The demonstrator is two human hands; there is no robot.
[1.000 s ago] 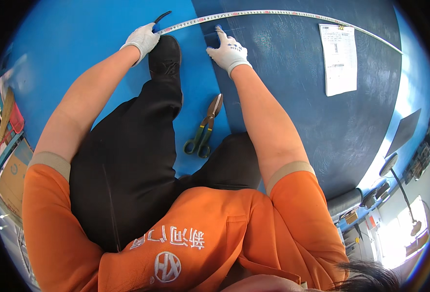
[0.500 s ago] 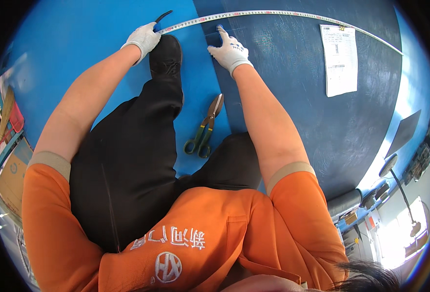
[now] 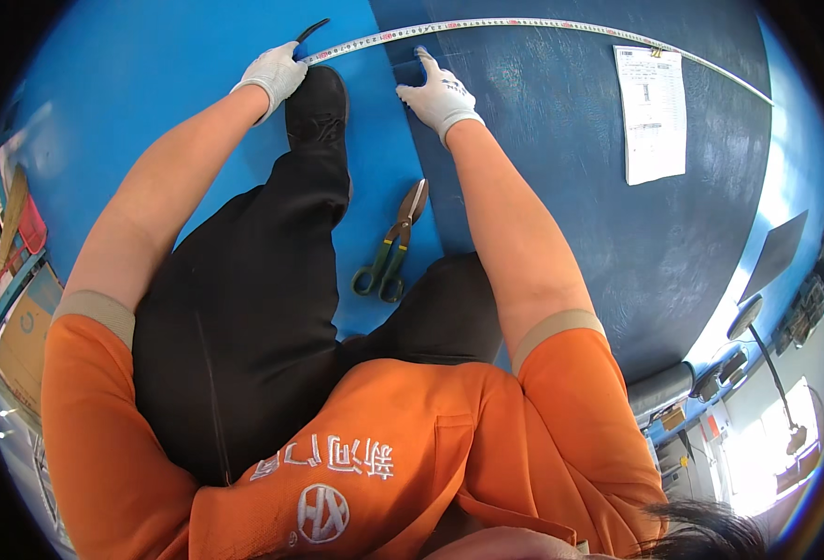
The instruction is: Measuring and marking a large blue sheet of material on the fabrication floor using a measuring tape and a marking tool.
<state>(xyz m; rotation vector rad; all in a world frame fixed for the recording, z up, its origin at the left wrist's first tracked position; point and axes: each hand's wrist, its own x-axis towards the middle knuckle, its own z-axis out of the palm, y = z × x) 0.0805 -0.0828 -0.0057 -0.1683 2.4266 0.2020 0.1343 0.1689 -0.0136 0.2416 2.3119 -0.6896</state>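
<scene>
My left hand (image 3: pixel 275 73), in a white glove with blue on the palm side, is closed at the near end of a long white tape measure (image 3: pixel 487 22). Its case is mostly hidden in my fingers, and a black strap (image 3: pixel 315 30) pokes out beyond them. The blade arcs rightward across a dark sheet (image 3: pixel 561 177). Below the blade, my gloved right hand (image 3: pixel 440 93) touches the sheet near its left edge, index finger stretched out and thumb apart, holding nothing. Tin snips (image 3: pixel 393 241) with green handles lie on the blue floor (image 3: pixel 151 121) between my legs.
Printed papers (image 3: pixel 652 117) with a clip lie on the sheet at right, under the tape. My black shoe (image 3: pixel 317 107) is just below my left hand. Cardboard (image 3: pixel 25 327) and clutter stand at far left. A dark flat piece (image 3: pixel 774 254) lies at right.
</scene>
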